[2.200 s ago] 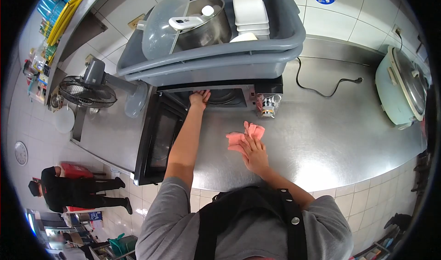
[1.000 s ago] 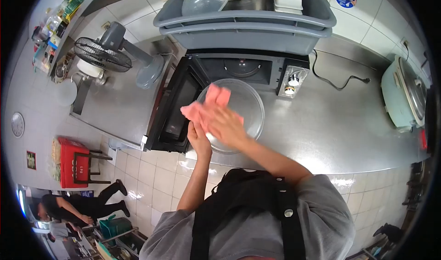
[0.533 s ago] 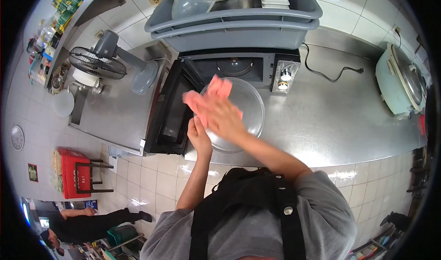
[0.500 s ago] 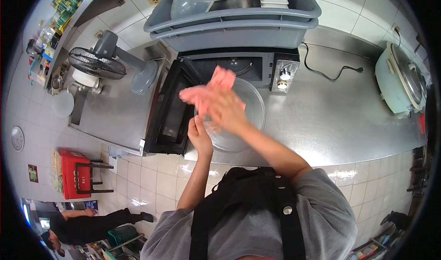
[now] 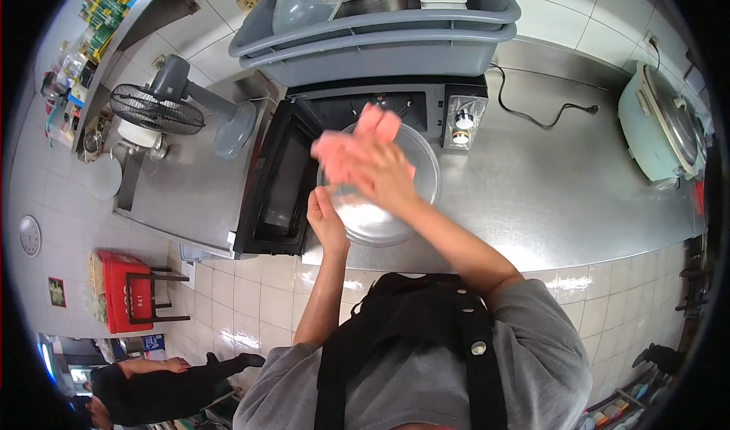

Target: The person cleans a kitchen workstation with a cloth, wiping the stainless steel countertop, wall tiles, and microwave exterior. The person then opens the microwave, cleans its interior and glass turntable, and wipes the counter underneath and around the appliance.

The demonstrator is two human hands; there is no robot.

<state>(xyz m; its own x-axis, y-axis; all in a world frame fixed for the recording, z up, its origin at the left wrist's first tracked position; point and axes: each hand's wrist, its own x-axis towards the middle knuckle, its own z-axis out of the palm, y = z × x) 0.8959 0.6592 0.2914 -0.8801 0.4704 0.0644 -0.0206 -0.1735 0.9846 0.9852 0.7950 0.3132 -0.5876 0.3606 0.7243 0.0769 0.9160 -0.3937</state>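
Observation:
A round glass microwave turntable plate [image 5: 403, 228] is held in front of the microwave [image 5: 447, 111], whose door [image 5: 277, 187] hangs open to the left. My left hand [image 5: 327, 221] pinches the plate's left edge between thumb and fingers. Over the plate's upper part, my right hand [image 5: 385, 180] presses a pink cloth [image 5: 342, 156] against the glass, its fingers spread over the bunched fabric. The cloth is somewhat blurred. It hides part of the plate and of the microwave's opening.
Stacked grey tubs [image 5: 372, 50] with dishes stand on the microwave. A black power cord [image 5: 540, 118] lies on the steel counter [image 5: 532, 202], with a pale green cooker [image 5: 658, 126] at far right. A fan [image 5: 171, 99] stands left. Another person [image 5: 160, 392] is at lower left.
My right hand and the cloth have shifted slightly right across the plate. My left hand keeps its hold on the edge. The other person at lower left has moved a little rightward.

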